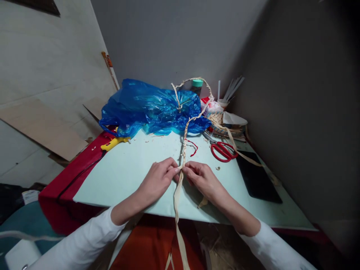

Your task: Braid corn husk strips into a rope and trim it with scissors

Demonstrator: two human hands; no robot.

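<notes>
A pale braid (pixel 186 135) of flat, straw-like strips runs from the table up over a blue plastic bag and loops in the air behind it. At the braid's lower end, my left hand (pixel 161 174) pinches a strip from the left. Close against it, my right hand (pixel 203 179) pinches the strips from the right. One long loose strip (pixel 177 202) hangs between my hands and down past the table's front edge. Beside the braid lies a short red cord (pixel 194 147). My fingertips partly hide the place where the strips cross.
The blue plastic bag (pixel 146 107) fills the back of the table (pixel 112 183). Red-handled scissors (pixel 224 151) and a black flat tablet-like object (pixel 257 178) lie at right. A yellow glue gun (pixel 114 143) with a black cord is at left. A green-lidded jar (pixel 197 85) stands behind.
</notes>
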